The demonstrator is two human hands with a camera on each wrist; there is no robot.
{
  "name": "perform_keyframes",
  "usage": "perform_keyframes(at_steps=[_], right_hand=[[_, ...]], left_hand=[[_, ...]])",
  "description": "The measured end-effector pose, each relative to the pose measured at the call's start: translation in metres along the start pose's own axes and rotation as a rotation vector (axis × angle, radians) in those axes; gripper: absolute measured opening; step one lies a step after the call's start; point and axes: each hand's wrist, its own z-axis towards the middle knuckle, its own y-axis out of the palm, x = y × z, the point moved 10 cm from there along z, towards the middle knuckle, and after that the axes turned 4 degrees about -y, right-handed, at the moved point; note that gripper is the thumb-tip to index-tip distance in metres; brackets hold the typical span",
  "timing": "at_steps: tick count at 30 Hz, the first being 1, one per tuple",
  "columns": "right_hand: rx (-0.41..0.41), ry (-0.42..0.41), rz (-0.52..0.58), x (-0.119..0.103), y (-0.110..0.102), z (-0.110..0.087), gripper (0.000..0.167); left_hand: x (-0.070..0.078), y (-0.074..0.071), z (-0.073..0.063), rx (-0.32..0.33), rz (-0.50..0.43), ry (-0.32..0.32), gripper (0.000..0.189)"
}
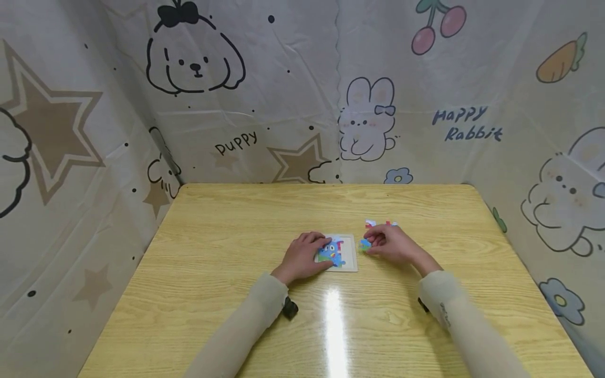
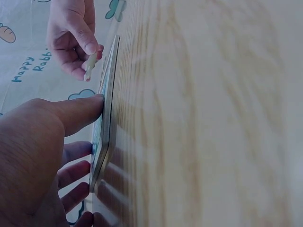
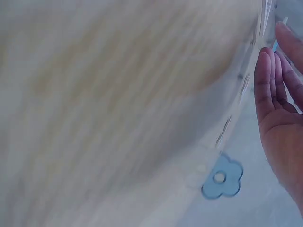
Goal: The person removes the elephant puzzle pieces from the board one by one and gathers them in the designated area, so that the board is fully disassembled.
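Observation:
A small jigsaw puzzle in a pale tray (image 1: 348, 257) lies on the table, partly filled with a blue cartoon figure (image 1: 333, 251). Across its left side rests my left hand (image 1: 304, 256), thumb on the near part and fingers spread toward the far edge, covering some of the picture. In the left wrist view the thumb (image 2: 80, 113) presses on the tray, which is seen edge-on. Just right of the tray, my right hand (image 1: 389, 243) pinches a blue and green puzzle piece (image 1: 365, 244) between thumb and fingers, held above the table in the left wrist view.
Beyond the right hand lie loose puzzle pieces (image 1: 371, 223), partly hidden by that hand. The wooden table (image 1: 227, 241) meets a printed curtain (image 1: 283, 105) at the back and both sides. A bright reflection crosses the table's front.

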Motion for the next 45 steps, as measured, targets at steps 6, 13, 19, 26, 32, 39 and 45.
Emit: perform_keyframes(at_steps=[6, 13, 19, 26, 32, 39, 45], right_hand=[[0.048, 0.017, -0.037, 0.017, -0.027, -0.006, 0.033], [0.07, 0.035, -0.082, 0.04, -0.055, -0.014, 0.034], [0.099, 0.094, -0.097, 0.065, -0.071, -0.022, 0.035], [0.099, 0.104, -0.119, 0.082, -0.085, -0.028, 0.036], [0.099, 0.127, -0.145, 0.089, -0.093, -0.029, 0.036], [0.107, 0.129, -0.125, 0.095, -0.096, -0.026, 0.036], [0.093, 0.146, -0.119, 0.097, -0.094, -0.023, 0.035]], left_hand=[[0.0, -0.001, 0.0, 0.003, 0.0, 0.001, 0.068], [0.0, -0.001, -0.001, 0.001, -0.01, 0.0, 0.068], [-0.001, 0.001, 0.0, -0.008, 0.002, -0.006, 0.068], [0.0, 0.0, -0.002, -0.003, -0.004, -0.005, 0.068], [0.0, -0.001, -0.001, -0.001, 0.003, -0.006, 0.068], [-0.002, 0.002, 0.0, -0.003, 0.008, -0.012, 0.068], [-0.002, 0.002, -0.001, -0.011, 0.005, -0.022, 0.068]])
